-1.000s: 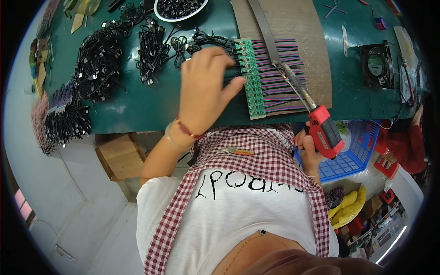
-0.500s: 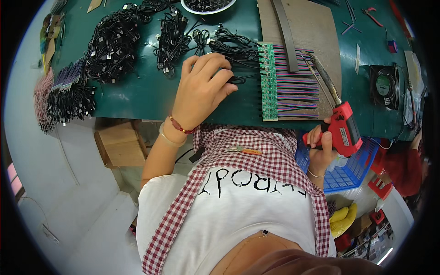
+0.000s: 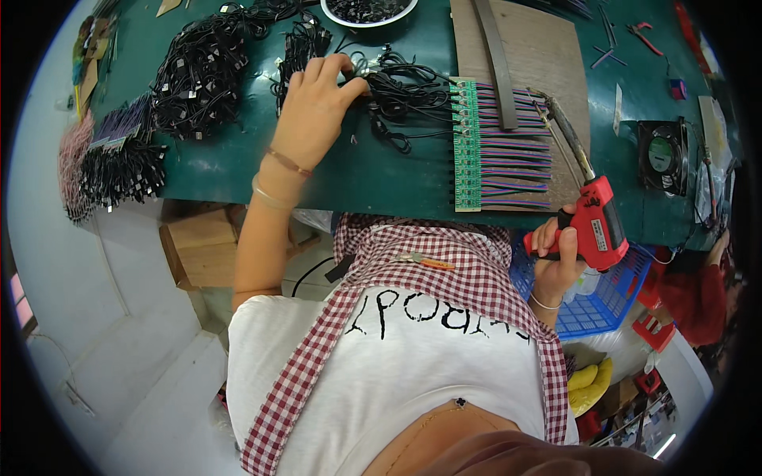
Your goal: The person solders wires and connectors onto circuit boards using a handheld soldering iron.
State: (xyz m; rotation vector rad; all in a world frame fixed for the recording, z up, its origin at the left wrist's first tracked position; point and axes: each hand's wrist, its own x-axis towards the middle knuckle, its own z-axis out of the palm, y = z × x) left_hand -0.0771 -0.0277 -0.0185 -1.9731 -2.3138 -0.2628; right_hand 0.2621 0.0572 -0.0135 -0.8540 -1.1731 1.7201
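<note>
The fingers of my left hand [image 3: 311, 111] are curved and apart, the thumb separated from the index finger. They reach over a small bundle of black cable [image 3: 359, 65], and no firm grip on it can be seen. In my right hand [image 3: 558, 258] is a red-and-black soldering gun [image 3: 597, 226], its long metal tip pointing up and left over the board's edge. Left of that tip lies a strip of green circuit boards [image 3: 467, 151] with rows of thin coloured wires [image 3: 516, 163]. Black cables [image 3: 409, 91] run into its upper left side.
A grey bar [image 3: 496, 67] lies across the brown board [image 3: 552, 47]. Heaped black cables [image 3: 198, 75] and a white bowl [image 3: 368, 24] of small dark parts occupy the far side. To the right are a black fan [image 3: 663, 156] and red pliers [image 3: 644, 38]; below hangs a blue basket [image 3: 591, 313].
My left hand has moved away and to the left, from beside the black cables toward the small cable bundle. My right hand and the soldering gun have stayed almost still.
</note>
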